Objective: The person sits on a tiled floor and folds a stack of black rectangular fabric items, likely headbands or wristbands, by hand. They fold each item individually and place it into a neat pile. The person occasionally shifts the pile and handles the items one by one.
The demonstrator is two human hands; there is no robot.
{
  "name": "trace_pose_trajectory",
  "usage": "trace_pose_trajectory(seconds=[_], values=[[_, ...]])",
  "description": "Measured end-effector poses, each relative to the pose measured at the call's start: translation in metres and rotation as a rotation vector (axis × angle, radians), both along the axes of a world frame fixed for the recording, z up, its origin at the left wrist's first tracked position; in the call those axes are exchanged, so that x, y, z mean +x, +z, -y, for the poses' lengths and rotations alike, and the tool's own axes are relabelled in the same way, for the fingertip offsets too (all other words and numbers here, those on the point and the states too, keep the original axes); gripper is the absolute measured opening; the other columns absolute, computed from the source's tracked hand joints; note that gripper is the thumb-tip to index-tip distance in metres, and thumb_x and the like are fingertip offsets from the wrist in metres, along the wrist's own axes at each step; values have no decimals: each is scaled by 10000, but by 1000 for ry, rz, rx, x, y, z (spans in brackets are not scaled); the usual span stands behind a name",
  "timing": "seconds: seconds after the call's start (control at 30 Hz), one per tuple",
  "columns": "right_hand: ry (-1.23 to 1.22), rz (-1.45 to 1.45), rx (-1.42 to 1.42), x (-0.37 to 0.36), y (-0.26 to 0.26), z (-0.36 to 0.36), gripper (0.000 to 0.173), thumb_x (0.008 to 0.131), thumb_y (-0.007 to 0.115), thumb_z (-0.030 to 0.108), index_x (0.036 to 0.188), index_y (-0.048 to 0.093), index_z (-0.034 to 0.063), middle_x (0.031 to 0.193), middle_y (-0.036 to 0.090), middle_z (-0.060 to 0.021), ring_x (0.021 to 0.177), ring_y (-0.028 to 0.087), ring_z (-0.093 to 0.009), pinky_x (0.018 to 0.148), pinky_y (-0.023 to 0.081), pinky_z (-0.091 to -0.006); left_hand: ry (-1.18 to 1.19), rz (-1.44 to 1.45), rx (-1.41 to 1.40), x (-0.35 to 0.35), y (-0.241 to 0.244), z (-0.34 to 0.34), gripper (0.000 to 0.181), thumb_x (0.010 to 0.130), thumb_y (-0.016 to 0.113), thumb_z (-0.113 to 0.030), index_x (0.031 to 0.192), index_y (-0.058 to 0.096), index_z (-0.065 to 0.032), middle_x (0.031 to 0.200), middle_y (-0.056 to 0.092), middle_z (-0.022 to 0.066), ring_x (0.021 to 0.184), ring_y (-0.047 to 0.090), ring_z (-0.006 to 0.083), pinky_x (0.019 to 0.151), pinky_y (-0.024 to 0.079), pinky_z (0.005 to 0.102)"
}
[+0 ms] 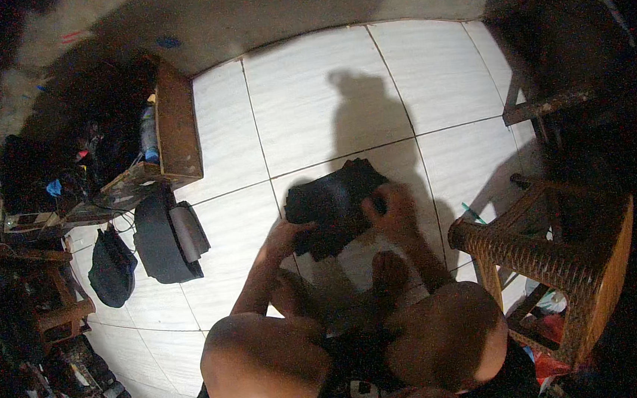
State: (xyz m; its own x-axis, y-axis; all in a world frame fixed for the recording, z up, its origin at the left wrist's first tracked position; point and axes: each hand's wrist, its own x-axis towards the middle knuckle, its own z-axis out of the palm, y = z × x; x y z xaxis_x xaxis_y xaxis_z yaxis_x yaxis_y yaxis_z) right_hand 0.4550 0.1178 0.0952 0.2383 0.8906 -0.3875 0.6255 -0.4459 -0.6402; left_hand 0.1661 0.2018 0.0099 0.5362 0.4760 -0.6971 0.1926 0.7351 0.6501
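A stack of black, flat cut pieces (327,206), perhaps leather or cloth, is between my two hands, low over the tiled floor. My left hand (287,238) grips its lower left side, with the thumb lying across the top. At the right edge, my right hand (393,211) is closed around the pieces, its fingers partly in shadow. Both hands are in front of my bent knees. Whether the stack rests on the floor or is lifted slightly, I cannot tell.
Two more piles of dark pieces, a larger one (162,239) and a smaller one (112,268), lie at left near a cluttered wooden bench (178,131). A brown woven-pattern stool (529,244) stands close on my right. A wall (303,9) bounds the far side.
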Motion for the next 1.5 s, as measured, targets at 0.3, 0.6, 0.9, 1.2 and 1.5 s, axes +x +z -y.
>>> trace_pose_trajectory(seconds=[0.3, 0.6, 0.9, 1.2, 1.5], values=[[-90, -272, -297, 47, -44, 12, 751, 854, 672, 582, 1234, 592, -61, 1159, 668, -203, 1044, 660, -311, 935, 503, -406, -256, -163, 347, 19, 28, 4, 424, 911, 679, -165, 1293, 584, -8, 1227, 668, 144, 1152, 621, 274, 981, 490, 405], [-207, -124, -31, -14, -21, 47, 538, 923, 631, 467, 1012, 631, -64, 836, 673, -224, 777, 681, -379, 711, 518, -469, 117, -261, 975, 60, 105, 28, 411, 920, 660, -114, 1311, 564, -30, 1191, 671, 219, 1190, 619, 294, 960, 513, 385], [-114, -122, 445, -6, -45, 57, 371, 942, 648, 344, 837, 658, -12, 673, 651, -174, 612, 675, -330, 579, 512, -447, 69, -340, 1020, 49, 51, 19, 523, 862, 729, -45, 1337, 512, -27, 1290, 608, 218, 1214, 598, 286, 993, 503, 380], [2, -166, 67, 5, -17, 38, 372, 951, 636, 360, 986, 639, -10, 791, 685, -187, 714, 703, -317, 639, 535, -455, 107, -400, 1102, 73, 98, -4, 267, 898, 734, -200, 1076, 682, -8, 927, 730, 149, 879, 732, 264, 753, 559, 331], [6, -31, 213, 2, -11, 13, 404, 926, 664, 333, 1117, 611, -19, 894, 684, -228, 826, 692, -412, 704, 545, -472, 38, -302, 1162, 76, 72, -26, 504, 832, 788, -149, 1254, 555, -2, 1128, 676, 197, 981, 694, 282, 818, 565, 368]])
